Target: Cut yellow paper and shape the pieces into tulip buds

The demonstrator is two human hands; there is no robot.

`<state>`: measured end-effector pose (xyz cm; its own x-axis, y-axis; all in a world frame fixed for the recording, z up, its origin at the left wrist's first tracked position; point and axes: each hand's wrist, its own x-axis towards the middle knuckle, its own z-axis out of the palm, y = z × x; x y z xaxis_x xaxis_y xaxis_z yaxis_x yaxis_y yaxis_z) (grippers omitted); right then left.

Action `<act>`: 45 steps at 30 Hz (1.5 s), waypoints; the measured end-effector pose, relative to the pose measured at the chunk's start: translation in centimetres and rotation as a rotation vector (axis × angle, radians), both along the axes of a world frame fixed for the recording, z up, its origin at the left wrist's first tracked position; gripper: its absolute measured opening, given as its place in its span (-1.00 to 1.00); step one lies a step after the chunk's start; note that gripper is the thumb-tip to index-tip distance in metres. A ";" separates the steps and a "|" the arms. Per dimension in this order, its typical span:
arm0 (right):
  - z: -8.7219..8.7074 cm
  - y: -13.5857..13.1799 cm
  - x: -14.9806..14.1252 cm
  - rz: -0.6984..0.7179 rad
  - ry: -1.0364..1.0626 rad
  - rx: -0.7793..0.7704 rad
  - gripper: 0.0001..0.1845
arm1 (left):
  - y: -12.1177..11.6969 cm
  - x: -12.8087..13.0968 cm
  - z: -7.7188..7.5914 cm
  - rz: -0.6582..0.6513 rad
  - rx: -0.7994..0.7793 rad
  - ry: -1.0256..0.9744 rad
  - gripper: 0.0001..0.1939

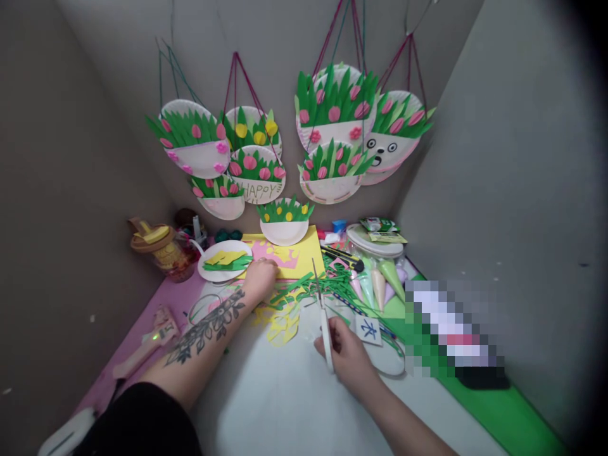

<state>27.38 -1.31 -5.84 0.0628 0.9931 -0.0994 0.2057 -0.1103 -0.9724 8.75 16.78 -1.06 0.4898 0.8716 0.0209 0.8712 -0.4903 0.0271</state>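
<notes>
My right hand (pixel 346 351) holds a pair of white-handled scissors (pixel 326 339), with the blades pointing up and away from me. My left hand (pixel 261 280) stretches forward over the pink paper with cut-out gaps (pixel 266 252), which lies on a yellow sheet (pixel 310 244). Its fingers look curled, and whatever they pinch is hidden. Left of that hand, a white paper plate (pixel 205 269) carries yellow and green paper pieces (pixel 228 259). Yellow paper scraps (pixel 284 326) and green paper strips (pixel 335 278) lie between my hands.
Paper-plate baskets (pixel 282 231) with paper flowers hang on the back wall. A glue gun (pixel 147 345) and a lidded cup (pixel 166 250) stand at left. Piping bags (pixel 377 288), stacked plates (pixel 375 240) and a character card (pixel 368 329) are at right.
</notes>
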 end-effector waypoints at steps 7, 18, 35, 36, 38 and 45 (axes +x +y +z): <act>0.5 -0.2 -0.2 0.032 -0.001 -0.053 -0.77 | -0.8 -1.5 -0.3 -0.061 0.042 0.047 -0.73; 0.8 -0.2 -0.1 0.042 0.026 -0.038 -0.75 | -0.1 -1.4 -1.3 -0.034 0.056 0.022 -0.69; 0.8 -0.2 -0.2 0.021 0.040 -0.017 -0.76 | -1.0 1.4 -0.2 -0.070 0.063 -0.198 -0.49; 0.8 -0.2 -0.2 0.016 0.041 -0.015 -0.76 | -1.2 1.5 -0.4 -0.100 0.041 -0.193 -0.50; 0.7 -0.3 -0.2 0.015 0.048 -0.016 -0.76 | -1.5 1.7 -0.9 -0.149 0.008 -0.190 -0.50; 0.5 -0.2 -0.2 0.024 0.039 -0.013 -0.77 | -0.7 2.0 -1.8 -0.100 -0.063 -0.378 -0.56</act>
<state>27.17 -1.55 -5.33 0.0349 0.9928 -0.1144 0.1703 -0.1187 -0.9782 10.74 16.12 -2.85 0.5406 0.8251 0.1641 0.7417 -0.5596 0.3698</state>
